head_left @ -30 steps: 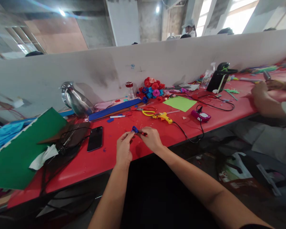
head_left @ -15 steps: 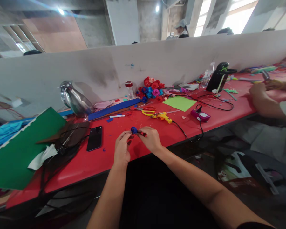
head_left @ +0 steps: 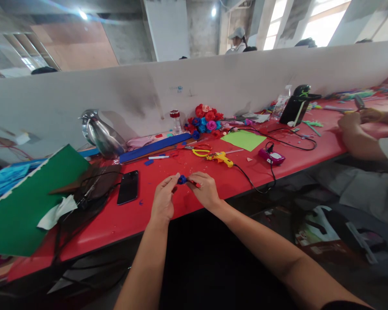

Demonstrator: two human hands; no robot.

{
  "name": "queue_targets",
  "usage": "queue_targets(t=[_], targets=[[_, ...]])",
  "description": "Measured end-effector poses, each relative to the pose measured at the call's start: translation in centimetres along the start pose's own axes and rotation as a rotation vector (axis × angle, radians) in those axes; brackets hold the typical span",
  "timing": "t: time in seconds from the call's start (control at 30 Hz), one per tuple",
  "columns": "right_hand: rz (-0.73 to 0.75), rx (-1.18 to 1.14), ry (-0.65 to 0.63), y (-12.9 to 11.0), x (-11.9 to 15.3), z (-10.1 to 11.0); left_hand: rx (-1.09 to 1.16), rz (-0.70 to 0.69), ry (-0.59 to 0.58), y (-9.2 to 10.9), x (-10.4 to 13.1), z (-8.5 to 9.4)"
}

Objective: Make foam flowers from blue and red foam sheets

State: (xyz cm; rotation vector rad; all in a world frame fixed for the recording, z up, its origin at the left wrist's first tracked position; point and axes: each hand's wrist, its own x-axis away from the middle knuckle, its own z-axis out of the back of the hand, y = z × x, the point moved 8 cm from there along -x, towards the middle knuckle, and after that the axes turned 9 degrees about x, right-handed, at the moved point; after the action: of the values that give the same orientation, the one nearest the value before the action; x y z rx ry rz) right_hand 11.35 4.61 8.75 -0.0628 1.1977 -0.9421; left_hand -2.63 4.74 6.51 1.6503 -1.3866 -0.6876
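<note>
A small dark blue flower [head_left: 181, 179] is held above the red table [head_left: 168, 202], between my two hands. The fingertips of my left hand [head_left: 164, 196] pinch its left side. On its right side, my right hand [head_left: 204, 188] is closed with its fingertips at the flower. Beyond them lie a yellow glue gun [head_left: 224, 159] and yellow-handled pliers [head_left: 201, 150]. A phone [head_left: 128, 187] rests to the left of my left hand.
A steel jug [head_left: 103, 134], a long blue strip [head_left: 158, 147] and a flower bunch [head_left: 207, 120] stand or lie along the wall. Green sheets [head_left: 35, 193] cover the left. A person's hands [head_left: 358, 120] work at the right.
The blue flower has tipped, showing more of its face, and sits slightly lower. My left hand has shifted slightly left. A person behind the wall has moved left.
</note>
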Motion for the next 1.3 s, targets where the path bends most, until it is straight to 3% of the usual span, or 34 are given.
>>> queue_targets(t=[0.27, 0.5, 0.63, 0.83, 1.07, 1.3], targets=[[-0.103, -0.101, -0.028, 0.6, 0.2, -0.3, 0.061, -0.027, 0.020, 0.4, -0.3, 0.6], [-0.283, -0.265, -0.056, 2.3, 0.8, -1.3, -0.078, -0.042, -0.019, -1.7, -0.8, 1.3], [-0.447, -0.448, -0.077, 4.0, 1.6, -2.5, -0.258, -0.178, -0.114, -2.2, -1.0, 1.1], [-0.503, -0.595, -0.119, 3.9, 2.1, -3.3, -0.488, -0.496, -0.158, -1.6, -1.0, 1.1], [-0.679, -0.728, -0.181, 4.5, 3.2, -4.5, -0.459, -0.383, -0.217, -3.2, -1.1, 1.2], [-0.643, -0.628, -0.142, 4.8, 2.9, -4.2, -0.481, -0.296, -0.266, -3.8, -1.4, 1.2]])
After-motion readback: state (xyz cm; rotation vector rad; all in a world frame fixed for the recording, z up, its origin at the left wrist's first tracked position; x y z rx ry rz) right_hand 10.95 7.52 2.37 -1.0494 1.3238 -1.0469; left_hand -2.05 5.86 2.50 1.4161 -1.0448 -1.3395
